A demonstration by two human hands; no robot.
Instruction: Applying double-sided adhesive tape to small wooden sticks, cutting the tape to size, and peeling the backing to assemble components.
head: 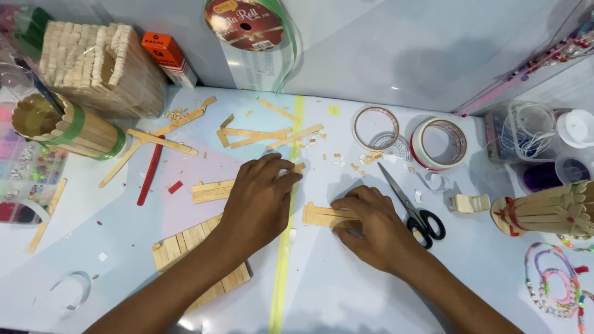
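The right hand (374, 226) lies flat on the tabletop (346, 291), its fingers bent and pressing down on a small piece of joined wooden sticks (322, 214); it seems to pin the piece so that it does not slide, and only the left end of the piece shows from under the fingers. The left hand (260, 198) rests just beside it, half closed, with the fingertips on a short bundle of sticks (210, 190) near the yellow tape line (286, 247); I cannot tell if it really grips something under the palm. A flat panel of sticks (185, 241) lies under the left forearm, probably kept near because it belongs to the same work. The scissors (411, 210) lie just right of the right hand, with the handles toward the person, easy to pick up. Two tape rolls (439, 143) stand behind them, and loose sticks (260, 136) are scattered at the far side, out of the way. A stick cylinder (68, 127) and a red stick (150, 179) are at the left.
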